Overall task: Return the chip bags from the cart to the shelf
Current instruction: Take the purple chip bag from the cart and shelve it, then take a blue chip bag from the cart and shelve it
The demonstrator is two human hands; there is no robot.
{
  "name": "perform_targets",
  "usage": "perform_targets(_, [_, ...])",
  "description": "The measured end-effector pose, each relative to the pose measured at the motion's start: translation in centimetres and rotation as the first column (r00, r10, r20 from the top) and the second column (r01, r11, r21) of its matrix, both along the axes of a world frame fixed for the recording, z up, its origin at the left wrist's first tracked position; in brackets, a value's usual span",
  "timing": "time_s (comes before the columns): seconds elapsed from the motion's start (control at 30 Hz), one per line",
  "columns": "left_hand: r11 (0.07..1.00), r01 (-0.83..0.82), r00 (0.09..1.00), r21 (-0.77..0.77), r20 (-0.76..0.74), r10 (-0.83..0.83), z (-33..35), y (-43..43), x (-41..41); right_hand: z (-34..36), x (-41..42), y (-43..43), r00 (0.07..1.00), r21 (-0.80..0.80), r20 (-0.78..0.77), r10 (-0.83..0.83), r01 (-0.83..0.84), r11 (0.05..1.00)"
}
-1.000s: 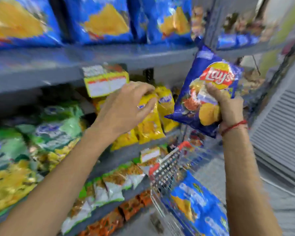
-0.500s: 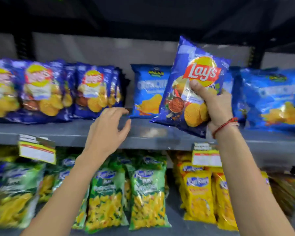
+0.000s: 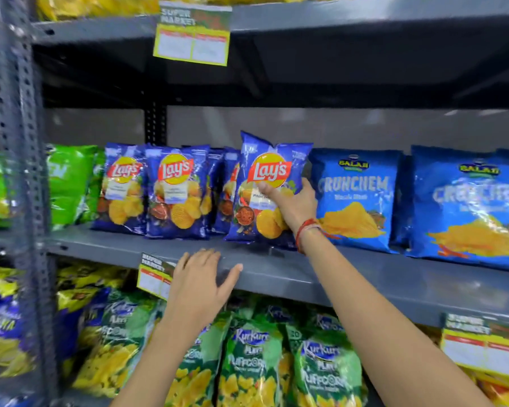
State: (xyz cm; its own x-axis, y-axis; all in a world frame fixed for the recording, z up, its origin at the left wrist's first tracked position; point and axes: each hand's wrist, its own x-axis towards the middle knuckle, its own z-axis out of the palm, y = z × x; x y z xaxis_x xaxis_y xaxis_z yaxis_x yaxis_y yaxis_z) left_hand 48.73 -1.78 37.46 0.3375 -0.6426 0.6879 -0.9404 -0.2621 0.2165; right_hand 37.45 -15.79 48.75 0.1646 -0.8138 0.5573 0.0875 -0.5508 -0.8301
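The blue Lay's bag (image 3: pixel 265 198) stands on the grey middle shelf (image 3: pixel 365 277), bottom edge at or just above the shelf surface, leaning back slightly, logo facing you. It sits at the right end of the row of matching Lay's bags (image 3: pixel 162 195) and just left of the blue Balaji Crunchem bags (image 3: pixel 356 198).

Your right hand (image 3: pixel 294 204) pinches it at mid-height on its right side: thumb across the front panel under the logo, fingers wrapped behind, where they are hidden. A red thread band sits on that wrist.

Handling judgement: the bag looks air-puffed, so light and soft; the film is glossy and likely slippery. The contents are fragile, so squeeze only enough to steer. The better hold is probably the flat crimped seam at the top or the side edge, not the pillowed middle where chips crush. An inflated bag will tend to topple forward unless its base is seated and its back leans on the bags behind.

Your left hand (image 3: pixel 200 289) is empty, fingers spread, palm over the front lip of the shelf beside the yellow price tag (image 3: pixel 153 277); whether it is touching the lip or hovering, you cannot tell from this view.

Kurkure Puffcorn bags (image 3: pixel 247 362) fill the shelf below. The cart is out of view.
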Motion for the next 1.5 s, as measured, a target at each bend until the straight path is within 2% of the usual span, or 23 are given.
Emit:
perform_targets(0.23, [1.0,-0.011,1.0,-0.003,-0.006,0.011,-0.9,-0.1,0.1,-1.7,3.4,0.2,0.993,0.064,-0.105,-0.058,0.065,0.996])
perform_targets(0.47, [1.0,-0.004,1.0,-0.03,-0.009,0.003,-1.3,-0.3,0.0,-1.7,3.8,0.7,0.907,-0.069,-0.324,-0.27,0.262,0.963])
perform_targets(0.6, [0.999,0.003,1.0,-0.043,-0.01,-0.003,-1.3,-0.3,-0.1,-1.7,3.2,0.9,0.896,-0.041,-0.369,-0.247,0.25,0.967])
perform_targets(0.67, [0.999,0.01,1.0,-0.051,-0.008,-0.01,-1.3,-0.3,-0.1,-1.8,2.3,1.0,0.903,-0.022,-0.36,-0.236,0.245,0.969])
perform_targets(0.8, [0.988,0.059,0.997,-0.142,-0.038,-0.065,-1.6,-0.4,-1.0,-1.7,-1.6,1.4,0.937,-0.056,-0.231,-0.263,0.257,0.965])
perform_targets(0.97, [0.903,0.278,0.953,-0.328,-0.022,-0.302,-1.7,-1.0,-6.5,-2.8,-9.8,3.1,0.943,-0.103,-0.09,-0.32,0.311,0.945])
perform_targets(1.1, [0.768,0.531,0.835,-0.359,0.07,-0.545,-3.2,-2.4,-14.3,-5.9,-18.7,5.6,0.877,-0.138,-0.054,-0.478,0.467,0.873])
perform_targets(1.23, [0.585,0.765,0.623,-0.27,0.079,-0.779,-6.8,-3.9,-22.8,-11.0,-28.2,8.5,0.748,-0.072,-0.061,-0.661,0.657,0.75])
perform_targets(1.37, [0.427,0.897,0.426,-0.116,-0.032,-0.904,-12.1,-5.0,-31.1,-17.9,-37.2,11.5,0.591,0.058,-0.144,-0.794,0.806,0.59])
perform_targets(1.5, [0.251,0.966,0.257,0.059,-0.233,-0.938,-18.6,-5.4,-38.7,-27.4,-45.2,14.9,0.442,0.228,-0.368,-0.818,0.896,0.381])
